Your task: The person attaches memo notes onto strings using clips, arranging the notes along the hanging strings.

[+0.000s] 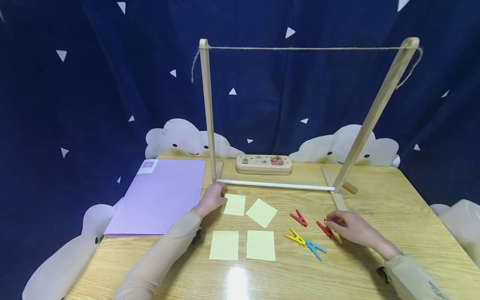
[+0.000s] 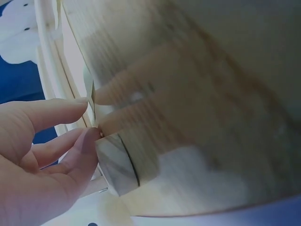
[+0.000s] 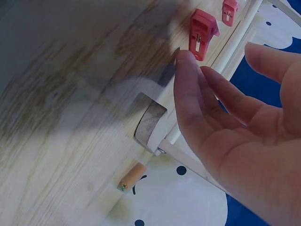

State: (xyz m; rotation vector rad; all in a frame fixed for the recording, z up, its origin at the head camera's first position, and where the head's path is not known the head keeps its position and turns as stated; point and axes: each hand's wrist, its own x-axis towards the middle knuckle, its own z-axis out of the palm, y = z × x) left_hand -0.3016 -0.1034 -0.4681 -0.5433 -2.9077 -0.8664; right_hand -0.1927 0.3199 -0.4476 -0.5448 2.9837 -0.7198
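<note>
The wood-grain surface (image 1: pixel 397 208) carries a lilac folder (image 1: pixel 159 196) centre left, four yellow notes (image 1: pixel 261 246) lower centre, four clothespins (image 1: pixel 296 238) right of these; higher in frame, a pencil case (image 1: pixel 263 165), wooden stand (image 1: pixel 369 125) and small block (image 1: pixel 350 188).

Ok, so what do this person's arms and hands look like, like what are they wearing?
The left hand and right hand are bare, without gloves. Both arms have long pale beige sleeves; the right one bears a small dark marking. Something black, details unclear, shows under each wrist.
</note>
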